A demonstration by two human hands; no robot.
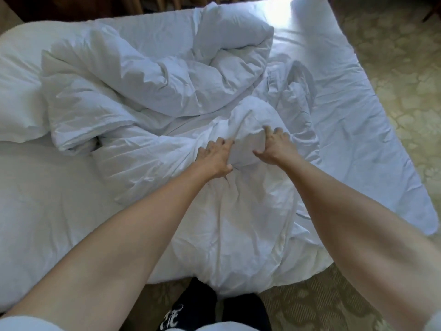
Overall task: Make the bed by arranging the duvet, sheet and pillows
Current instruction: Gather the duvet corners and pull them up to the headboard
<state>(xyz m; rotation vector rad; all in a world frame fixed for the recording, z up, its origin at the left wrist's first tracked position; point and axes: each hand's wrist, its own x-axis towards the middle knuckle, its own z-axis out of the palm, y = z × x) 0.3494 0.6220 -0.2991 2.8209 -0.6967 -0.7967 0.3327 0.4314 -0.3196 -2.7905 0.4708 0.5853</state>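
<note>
Between the two hands: a bunched fold of the white duvet, pinched from both sides.
Left hand: fingers curled narrow, gripping the fold; the fingertips are buried in the cloth.
Right hand: fingers bent and closed on the same fold, tips partly hidden behind it.
Duvet: heaped in a crumpled mass beyond and to the left of the fingers; another part runs from under the hands down over the near bed edge.
Sheet: wrinkled, lying bare to the right of the right fingers.
Pillows: far left of the left fingers, cut off by the frame edge; their number is hard to tell.
Carpet: patterned, beyond the sheet's right edge and below the wrists.
Hard to make out: dark furniture at the top edge.
</note>
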